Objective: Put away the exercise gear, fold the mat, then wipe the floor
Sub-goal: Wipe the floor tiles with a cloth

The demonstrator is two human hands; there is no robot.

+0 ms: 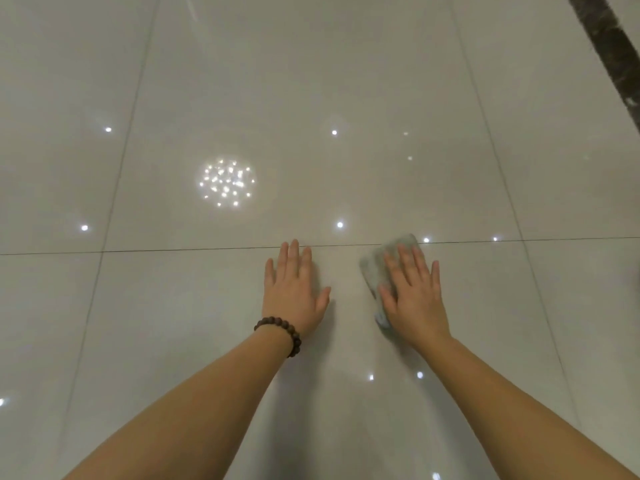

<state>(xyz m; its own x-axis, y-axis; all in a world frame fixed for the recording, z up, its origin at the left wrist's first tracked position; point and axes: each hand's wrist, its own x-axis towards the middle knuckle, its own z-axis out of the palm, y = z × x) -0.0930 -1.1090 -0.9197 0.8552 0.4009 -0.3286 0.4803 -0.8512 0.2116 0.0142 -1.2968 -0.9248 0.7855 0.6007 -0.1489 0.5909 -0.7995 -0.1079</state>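
On floor (346,81): two hands flat (right hand (414,296) presses one cloth (381,268)).

Glossy pale tile floor (311,98), soft grey cloth (377,268), dark beaded bracelet (280,329)

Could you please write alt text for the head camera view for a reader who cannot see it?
A right hand presses a grey cloth flat on a glossy pale tiled floor. The left hand, with a beaded bracelet, rests flat beside it, apart from the cloth.
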